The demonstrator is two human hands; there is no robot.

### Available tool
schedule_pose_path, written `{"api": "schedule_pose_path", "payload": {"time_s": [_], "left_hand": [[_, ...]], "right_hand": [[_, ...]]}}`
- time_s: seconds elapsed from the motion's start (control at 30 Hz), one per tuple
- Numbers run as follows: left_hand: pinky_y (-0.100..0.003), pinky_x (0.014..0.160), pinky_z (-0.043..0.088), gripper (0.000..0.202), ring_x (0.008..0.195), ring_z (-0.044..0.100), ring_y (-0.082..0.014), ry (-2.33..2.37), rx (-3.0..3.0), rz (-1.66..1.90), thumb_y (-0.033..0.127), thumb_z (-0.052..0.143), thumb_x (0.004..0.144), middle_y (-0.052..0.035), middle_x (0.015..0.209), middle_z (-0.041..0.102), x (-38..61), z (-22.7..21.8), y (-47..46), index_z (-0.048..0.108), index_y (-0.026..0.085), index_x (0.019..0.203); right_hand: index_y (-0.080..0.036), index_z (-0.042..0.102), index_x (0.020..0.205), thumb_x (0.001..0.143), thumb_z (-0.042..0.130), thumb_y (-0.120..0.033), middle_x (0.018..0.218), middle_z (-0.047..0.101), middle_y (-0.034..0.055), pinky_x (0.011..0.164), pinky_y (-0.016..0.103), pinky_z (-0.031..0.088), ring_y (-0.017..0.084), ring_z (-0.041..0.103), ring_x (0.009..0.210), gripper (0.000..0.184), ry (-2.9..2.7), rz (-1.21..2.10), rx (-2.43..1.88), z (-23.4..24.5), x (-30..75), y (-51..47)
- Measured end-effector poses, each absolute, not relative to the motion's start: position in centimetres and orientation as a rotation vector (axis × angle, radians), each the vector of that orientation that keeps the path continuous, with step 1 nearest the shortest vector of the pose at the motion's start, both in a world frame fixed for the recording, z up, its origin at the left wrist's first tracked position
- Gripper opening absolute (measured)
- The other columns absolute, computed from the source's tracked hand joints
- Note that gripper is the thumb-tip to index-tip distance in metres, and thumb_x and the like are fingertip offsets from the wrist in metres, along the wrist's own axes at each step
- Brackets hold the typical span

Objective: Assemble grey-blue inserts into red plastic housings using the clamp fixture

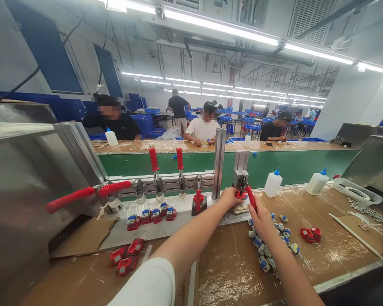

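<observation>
A worker's right hand [261, 214] closes its fingers around the red-sleeved handle [251, 198] of a small steel toggle clamp [241, 182] bolted to an upright aluminium post, while the left hand [230, 197] presses in beside the clamp's base, over a pale flat part [241, 209]; whether its fingers are together or apart cannot be told. The clamp stands at the back edge of a surface [230, 259] wrapped in glossy, crinkled brown tape. Just right of the clamp lies a loose heap of small blocky blue-and-grey parts [268, 246], and farther right two red plastic pieces [310, 233]. Left of the clamp, a row of similar clamps with red grips [166, 170] lines a metal rail above red-and-blue assembled parts [151, 216]. Behind the clamp stand white squeeze bottles [272, 183] with blue caps.
</observation>
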State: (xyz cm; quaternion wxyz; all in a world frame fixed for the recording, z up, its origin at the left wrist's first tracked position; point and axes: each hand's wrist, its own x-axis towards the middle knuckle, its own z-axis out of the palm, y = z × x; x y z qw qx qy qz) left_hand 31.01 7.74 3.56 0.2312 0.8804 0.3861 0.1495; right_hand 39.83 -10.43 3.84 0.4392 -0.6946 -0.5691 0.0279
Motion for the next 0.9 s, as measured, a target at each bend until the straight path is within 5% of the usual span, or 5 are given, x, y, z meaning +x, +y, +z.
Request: {"api": "schedule_pose_path", "payload": {"time_s": [0.17, 0.5, 0.73, 0.9], "left_hand": [[-0.024, 0.06, 0.038, 0.026, 0.077, 0.066, -0.0181, 1.044, 2.443, 0.409, 0.041, 0.08, 0.068, -0.0021, 0.082, 0.074, 31.0, 3.5, 7.8, 0.075, 0.023, 0.087], [-0.024, 0.06, 0.038, 0.026, 0.077, 0.066, -0.0181, 1.041, 2.439, 0.398, 0.04, 0.081, 0.068, -0.0024, 0.083, 0.074, 30.9, 3.7, 7.7, 0.075, 0.023, 0.086], [-0.024, 0.06, 0.038, 0.034, 0.079, 0.067, -0.0182, 1.042, 2.424, 0.417, 0.047, 0.079, 0.069, -0.0023, 0.085, 0.074, 30.9, 3.2, 8.0, 0.076, 0.022, 0.092], [-0.024, 0.06, 0.039, 0.037, 0.078, 0.067, -0.0184, 1.046, 2.425, 0.41, 0.048, 0.079, 0.068, -0.0023, 0.085, 0.075, 30.8, 3.5, 7.9, 0.077, 0.022, 0.096]], "right_hand": [[-0.02, 0.057, 0.109, 0.106, 0.027, -0.044, 0.099, 0.073, 0.0151, 0.066, 0.034, 0.047, 0.029, 0.072, 0.085, 0.039, -1.434, 0.055, -2.112, 2.7, 39.0, -9.4], [-0.019, 0.057, 0.111, 0.106, 0.026, -0.045, 0.092, 0.073, 0.014, 0.065, 0.035, 0.047, 0.029, 0.072, 0.081, 0.04, -1.438, 0.077, -2.177, 1.7, 39.5, -8.9], [-0.016, 0.041, 0.153, 0.104, 0.033, -0.05, 0.144, 0.059, 0.016, 0.102, 0.04, 0.049, 0.028, 0.057, 0.132, 0.06, -1.283, 0.094, -1.641, 4.6, 38.8, -9.5], [-0.017, 0.042, 0.155, 0.104, 0.033, -0.049, 0.146, 0.058, 0.0156, 0.104, 0.044, 0.049, 0.03, 0.059, 0.13, 0.06, -1.286, 0.112, -1.687, 5.0, 38.9, -9.7]]}}
